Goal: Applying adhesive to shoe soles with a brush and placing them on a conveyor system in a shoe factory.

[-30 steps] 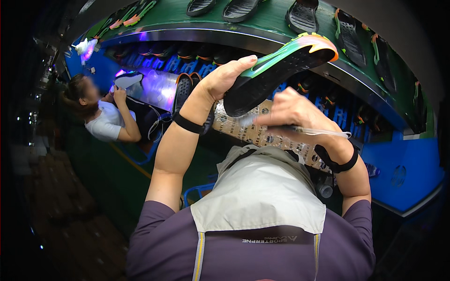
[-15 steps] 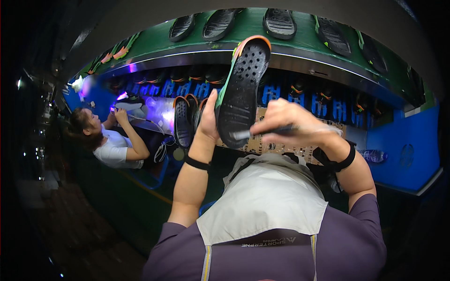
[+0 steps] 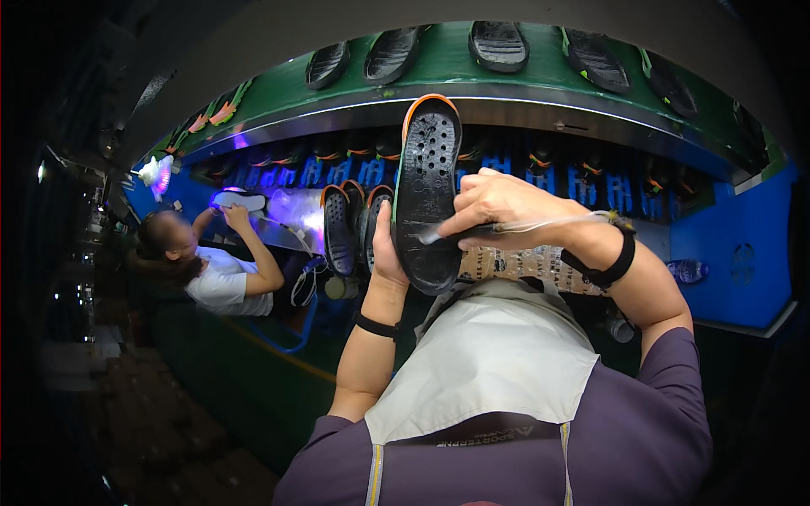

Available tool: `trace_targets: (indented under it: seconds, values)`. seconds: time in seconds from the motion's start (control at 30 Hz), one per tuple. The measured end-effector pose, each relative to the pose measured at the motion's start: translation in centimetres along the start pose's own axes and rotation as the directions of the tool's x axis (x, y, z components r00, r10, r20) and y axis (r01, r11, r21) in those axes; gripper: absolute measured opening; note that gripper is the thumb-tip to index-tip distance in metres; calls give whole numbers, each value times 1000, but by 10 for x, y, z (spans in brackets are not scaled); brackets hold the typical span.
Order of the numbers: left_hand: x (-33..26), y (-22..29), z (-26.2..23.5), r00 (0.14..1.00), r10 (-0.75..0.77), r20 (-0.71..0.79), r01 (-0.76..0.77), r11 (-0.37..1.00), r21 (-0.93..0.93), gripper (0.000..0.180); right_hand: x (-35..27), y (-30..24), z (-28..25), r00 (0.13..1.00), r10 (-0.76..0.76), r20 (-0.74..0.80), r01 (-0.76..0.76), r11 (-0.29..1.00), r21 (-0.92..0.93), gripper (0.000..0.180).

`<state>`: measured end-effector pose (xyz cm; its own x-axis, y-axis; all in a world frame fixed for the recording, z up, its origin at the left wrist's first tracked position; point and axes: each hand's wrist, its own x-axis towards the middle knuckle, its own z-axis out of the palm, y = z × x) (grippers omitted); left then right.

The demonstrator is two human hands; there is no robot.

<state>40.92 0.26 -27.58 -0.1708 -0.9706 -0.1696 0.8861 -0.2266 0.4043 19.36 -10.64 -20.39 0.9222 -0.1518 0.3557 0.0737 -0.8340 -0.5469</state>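
Observation:
My left hand [image 3: 388, 253] grips a black shoe sole [image 3: 427, 190] by its left edge near the lower end. The sole stands lengthwise in front of me, with an orange rim at its far end, green along its left side and round holes in its upper half. In my right hand [image 3: 510, 205] is a brush [image 3: 472, 230], fingers closed round its dark handle. Its pale bristles [image 3: 429, 235] touch the lower half of the sole, leaving a wet-looking smear. A thin clear tube [image 3: 553, 223] runs from the brush along my right wrist.
More soles [image 3: 337, 229] stand just left of my left hand. Several soles [image 3: 498, 45] lie on the green conveyor [image 3: 540, 78] ahead, above a lower shelf with blue racks [image 3: 582, 185]. A co-worker [image 3: 224, 270] sits at the left, handling a pale sole. A bottle [image 3: 688, 271] lies at right.
The sole has come nearer to me and turned more upright in my left hand. The brush now touches it farther from its near end. The co-worker appears slightly farther right in view.

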Motion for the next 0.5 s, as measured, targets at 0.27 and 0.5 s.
trace_targets:
  seconds: [0.27, 0.5]
  values:
    - [8, -3, -5, 997, -15, 72, 16, 1000, -16, 80, 2, -3, 27, 960, -70, -272, -17, 952, -307, 29]
    - [-2, -6, -5, 1000, -14, 18, 17, 986, -166, 83, -2, -9, 0, 981, 66, -185, -28, 979, 200, 28]
